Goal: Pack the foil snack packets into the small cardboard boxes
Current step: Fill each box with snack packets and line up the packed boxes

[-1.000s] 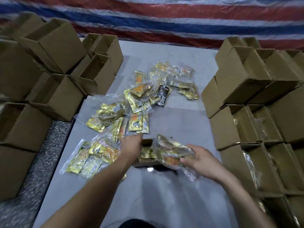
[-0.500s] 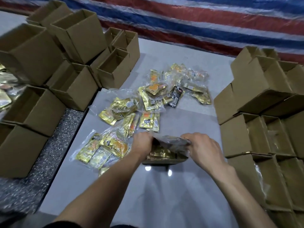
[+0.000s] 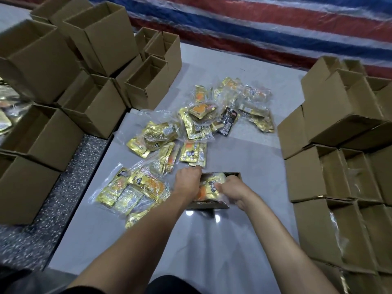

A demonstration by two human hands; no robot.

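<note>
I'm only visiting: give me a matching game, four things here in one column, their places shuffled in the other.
1. black foil packet
2. small open brown cardboard box
3. red, white and blue striped sheet
4. clear-wrapped bundle of gold foil packets

A. far edge, beyond the grey surface
B. gripped by the right hand, inside the box
C. in the loose pile
D. held by the left hand

Pairs: 1-C, 2-D, 3-A, 4-B.

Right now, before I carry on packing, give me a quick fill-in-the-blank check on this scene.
The left hand and right hand press a bag of packets into one open ____.
Among the loose gold packets lies a single ____ packet.
Boxes with plastic showing inside stand on the person's ____ side.
Missing: box, black, right.
</note>
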